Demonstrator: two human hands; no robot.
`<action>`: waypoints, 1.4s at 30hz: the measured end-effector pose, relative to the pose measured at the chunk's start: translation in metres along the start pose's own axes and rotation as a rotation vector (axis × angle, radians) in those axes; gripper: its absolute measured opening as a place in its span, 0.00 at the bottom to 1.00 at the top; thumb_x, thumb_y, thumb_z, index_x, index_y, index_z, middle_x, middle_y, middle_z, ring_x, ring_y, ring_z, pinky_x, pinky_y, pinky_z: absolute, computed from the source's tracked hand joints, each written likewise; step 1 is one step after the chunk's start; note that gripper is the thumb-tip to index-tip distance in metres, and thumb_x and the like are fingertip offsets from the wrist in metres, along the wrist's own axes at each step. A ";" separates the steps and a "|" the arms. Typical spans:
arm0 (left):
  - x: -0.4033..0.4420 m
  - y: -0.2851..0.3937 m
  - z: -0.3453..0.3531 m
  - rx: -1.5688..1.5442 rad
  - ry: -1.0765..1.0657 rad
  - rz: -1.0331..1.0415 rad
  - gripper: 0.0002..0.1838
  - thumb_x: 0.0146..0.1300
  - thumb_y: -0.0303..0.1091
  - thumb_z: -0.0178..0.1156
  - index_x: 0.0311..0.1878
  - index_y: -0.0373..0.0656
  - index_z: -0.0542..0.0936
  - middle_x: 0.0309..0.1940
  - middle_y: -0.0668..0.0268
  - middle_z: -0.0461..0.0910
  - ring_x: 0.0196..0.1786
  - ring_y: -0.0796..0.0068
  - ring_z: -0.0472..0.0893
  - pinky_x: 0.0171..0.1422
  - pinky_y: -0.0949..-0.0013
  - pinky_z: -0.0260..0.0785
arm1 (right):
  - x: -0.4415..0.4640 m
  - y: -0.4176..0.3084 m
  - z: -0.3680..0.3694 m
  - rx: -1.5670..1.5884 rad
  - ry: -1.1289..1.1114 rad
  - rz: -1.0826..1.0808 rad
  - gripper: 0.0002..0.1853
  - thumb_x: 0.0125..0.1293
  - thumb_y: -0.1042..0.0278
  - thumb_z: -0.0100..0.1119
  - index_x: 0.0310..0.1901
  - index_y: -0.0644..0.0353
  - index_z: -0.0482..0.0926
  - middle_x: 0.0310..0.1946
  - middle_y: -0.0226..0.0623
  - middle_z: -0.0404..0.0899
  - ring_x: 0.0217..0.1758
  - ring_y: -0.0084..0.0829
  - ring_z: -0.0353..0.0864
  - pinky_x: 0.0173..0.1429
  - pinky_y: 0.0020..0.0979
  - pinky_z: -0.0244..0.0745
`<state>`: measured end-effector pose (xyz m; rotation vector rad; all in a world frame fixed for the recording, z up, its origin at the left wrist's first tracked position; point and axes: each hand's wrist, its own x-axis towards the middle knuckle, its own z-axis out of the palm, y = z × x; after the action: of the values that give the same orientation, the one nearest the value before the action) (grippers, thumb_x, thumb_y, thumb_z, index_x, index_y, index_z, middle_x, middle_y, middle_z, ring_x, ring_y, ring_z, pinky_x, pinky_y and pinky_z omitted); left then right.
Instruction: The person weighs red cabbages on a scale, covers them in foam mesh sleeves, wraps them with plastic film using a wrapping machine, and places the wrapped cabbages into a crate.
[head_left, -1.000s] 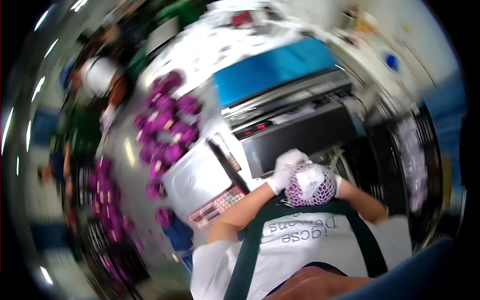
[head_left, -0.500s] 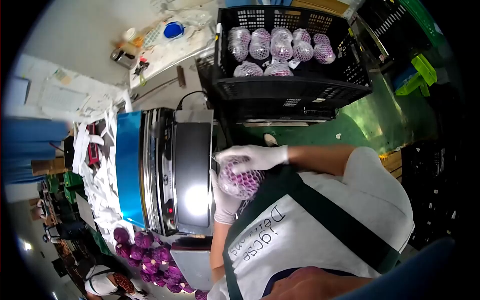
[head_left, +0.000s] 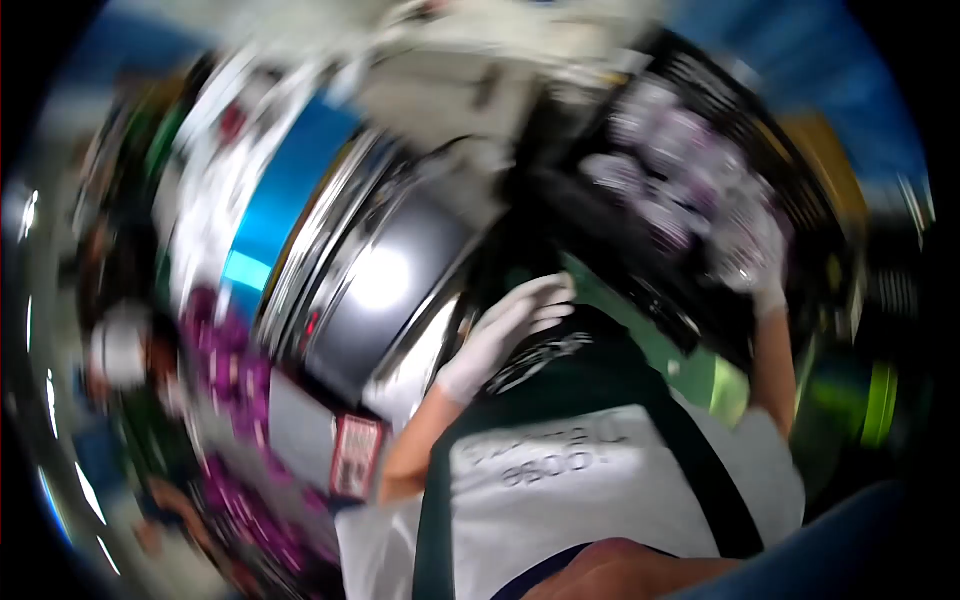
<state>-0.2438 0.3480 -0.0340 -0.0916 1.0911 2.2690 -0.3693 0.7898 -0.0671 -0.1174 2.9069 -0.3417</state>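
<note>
My right hand [head_left: 768,262], in a white glove, reaches into the black crate [head_left: 630,245] and is closed around a red cabbage [head_left: 738,248] in white foam net and clear film. Motion smears its fingers. Several more wrapped cabbages [head_left: 665,140] lie beside it in the crate. My left hand [head_left: 512,328], also gloved, is held before my apron with its fingers stretched out and nothing in it. Nearest to it is the wrapping machine [head_left: 395,285], with a dark flat plate and a blue film roll [head_left: 285,205].
Loose red cabbages [head_left: 235,375] lie at the left, near a grey scale-like platform [head_left: 300,425]. Another person [head_left: 125,350] is blurred at the far left. White strips [head_left: 215,170] are heaped behind the machine. Green floor [head_left: 690,375] shows below the crate.
The view has turned toward the crate. The wrapped cabbage, held in both hands before, has gone into the crate with my right hand. My left hand has let go and opened.
</note>
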 end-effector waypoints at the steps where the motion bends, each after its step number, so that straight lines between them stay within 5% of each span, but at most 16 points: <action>1: -0.010 -0.004 -0.009 -0.039 0.077 0.045 0.32 0.73 0.50 0.47 0.72 0.38 0.60 0.65 0.55 0.69 0.65 0.64 0.71 0.72 0.61 0.59 | 0.011 0.030 0.017 0.023 0.004 -0.034 0.22 0.72 0.55 0.45 0.58 0.61 0.74 0.52 0.40 0.79 0.53 0.37 0.78 0.60 0.35 0.72; 9: -0.082 -0.027 -0.045 -0.099 0.567 0.200 0.22 0.73 0.45 0.51 0.64 0.43 0.72 0.54 0.64 0.78 0.55 0.75 0.77 0.61 0.70 0.67 | 0.037 0.140 0.149 0.745 -0.224 0.451 0.24 0.71 0.49 0.51 0.55 0.63 0.78 0.45 0.43 0.82 0.45 0.39 0.79 0.54 0.37 0.72; 11: -0.106 -0.042 -0.066 -0.004 0.659 0.277 0.22 0.73 0.44 0.51 0.64 0.43 0.72 0.54 0.64 0.78 0.55 0.75 0.77 0.61 0.71 0.68 | 0.044 0.110 0.139 0.538 -0.202 0.350 0.25 0.70 0.48 0.53 0.54 0.64 0.79 0.44 0.44 0.83 0.43 0.39 0.80 0.52 0.37 0.72; 12: -0.118 -0.048 -0.077 0.046 0.705 0.320 0.22 0.73 0.44 0.52 0.64 0.42 0.72 0.54 0.64 0.78 0.55 0.75 0.77 0.60 0.71 0.68 | 0.057 0.062 0.099 -0.110 -0.214 0.156 0.27 0.71 0.49 0.52 0.52 0.72 0.78 0.47 0.46 0.83 0.46 0.37 0.81 0.53 0.34 0.74; 14: -0.157 -0.053 -0.100 0.152 0.816 0.405 0.20 0.73 0.40 0.52 0.63 0.40 0.73 0.53 0.63 0.79 0.54 0.74 0.78 0.61 0.71 0.68 | 0.077 0.034 0.088 -0.049 0.137 0.257 0.26 0.70 0.51 0.54 0.51 0.72 0.79 0.49 0.46 0.82 0.49 0.36 0.81 0.55 0.32 0.73; 16: -0.211 -0.050 -0.118 0.121 0.935 0.458 0.19 0.73 0.38 0.53 0.61 0.39 0.74 0.52 0.63 0.79 0.54 0.74 0.78 0.62 0.70 0.68 | 0.061 -0.056 0.052 0.425 0.381 0.121 0.24 0.71 0.53 0.53 0.49 0.71 0.80 0.48 0.45 0.83 0.48 0.36 0.81 0.56 0.33 0.73; 18: -0.273 -0.053 -0.146 0.851 1.117 0.560 0.18 0.72 0.37 0.53 0.59 0.37 0.76 0.52 0.63 0.79 0.56 0.74 0.77 0.63 0.69 0.67 | 0.071 -0.095 0.041 0.514 0.531 0.052 0.20 0.72 0.58 0.53 0.51 0.71 0.79 0.51 0.42 0.81 0.50 0.34 0.79 0.58 0.33 0.73; 19: -0.302 -0.050 -0.157 0.668 1.225 0.542 0.17 0.71 0.36 0.54 0.58 0.37 0.76 0.53 0.62 0.79 0.57 0.73 0.76 0.64 0.69 0.66 | 0.061 -0.149 0.038 0.897 0.509 0.141 0.20 0.72 0.59 0.54 0.54 0.71 0.77 0.53 0.42 0.79 0.52 0.34 0.79 0.59 0.33 0.73; 22: -0.387 -0.025 -0.197 0.444 1.451 0.452 0.19 0.69 0.37 0.58 0.58 0.37 0.76 0.56 0.59 0.76 0.61 0.70 0.73 0.67 0.68 0.63 | 0.054 -0.244 0.051 0.605 0.517 -0.299 0.18 0.72 0.65 0.53 0.55 0.71 0.77 0.56 0.45 0.78 0.57 0.34 0.77 0.66 0.31 0.68; 24: -0.438 -0.014 -0.245 0.757 1.605 0.454 0.23 0.67 0.39 0.60 0.61 0.37 0.73 0.57 0.59 0.75 0.61 0.68 0.72 0.67 0.67 0.62 | 0.045 -0.321 0.061 0.488 0.477 -0.364 0.14 0.72 0.71 0.52 0.53 0.71 0.77 0.55 0.45 0.78 0.59 0.35 0.76 0.66 0.31 0.67; 25: -0.462 -0.007 -0.274 0.806 1.670 0.478 0.25 0.66 0.40 0.61 0.62 0.37 0.72 0.58 0.59 0.75 0.61 0.67 0.72 0.67 0.67 0.62 | 0.031 -0.373 0.064 0.489 0.456 -0.615 0.13 0.72 0.71 0.52 0.53 0.69 0.78 0.56 0.44 0.78 0.60 0.35 0.75 0.67 0.33 0.65; 30: -0.531 0.073 -0.441 0.293 1.768 0.773 0.40 0.58 0.46 0.69 0.63 0.26 0.65 0.59 0.49 0.73 0.60 0.60 0.74 0.64 0.63 0.66 | -0.034 -0.587 0.068 0.505 0.115 -0.962 0.12 0.68 0.76 0.52 0.51 0.66 0.78 0.53 0.40 0.78 0.61 0.34 0.74 0.68 0.31 0.64; 32: -0.545 0.090 -0.542 0.235 1.868 0.744 0.35 0.57 0.45 0.70 0.60 0.29 0.72 0.53 0.56 0.77 0.51 0.69 0.78 0.55 0.66 0.71 | -0.039 -0.660 0.065 0.488 -0.044 -1.136 0.11 0.67 0.77 0.53 0.49 0.65 0.79 0.52 0.41 0.78 0.59 0.36 0.76 0.64 0.31 0.67; 37: -0.538 0.128 -0.620 0.021 1.960 0.238 0.65 0.38 0.62 0.76 0.66 0.15 0.58 0.65 0.42 0.68 0.68 0.58 0.69 0.70 0.63 0.62 | 0.027 -0.849 0.110 0.472 -0.318 -1.368 0.10 0.68 0.71 0.55 0.48 0.63 0.81 0.47 0.40 0.81 0.51 0.34 0.79 0.58 0.30 0.71; 40: -0.522 0.126 -0.603 -0.156 2.059 0.229 0.58 0.39 0.54 0.79 0.65 0.24 0.62 0.48 0.52 0.80 0.38 0.62 0.83 0.46 0.64 0.75 | 0.111 -0.963 0.183 0.201 -0.468 -1.400 0.15 0.67 0.62 0.53 0.49 0.59 0.81 0.46 0.42 0.83 0.49 0.40 0.81 0.57 0.33 0.73; 42: -0.529 0.109 -0.617 -0.131 1.995 0.509 0.47 0.43 0.49 0.78 0.61 0.31 0.68 0.40 0.59 0.81 0.25 0.70 0.78 0.34 0.66 0.73 | 0.160 -1.019 0.230 -0.140 -0.524 -1.279 0.18 0.63 0.60 0.51 0.52 0.54 0.82 0.48 0.43 0.83 0.52 0.42 0.81 0.60 0.34 0.72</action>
<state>0.0053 -0.4150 -0.2005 -2.7599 1.7870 2.0896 -0.4199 -0.2654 -0.0759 -1.7624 1.9527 -0.2134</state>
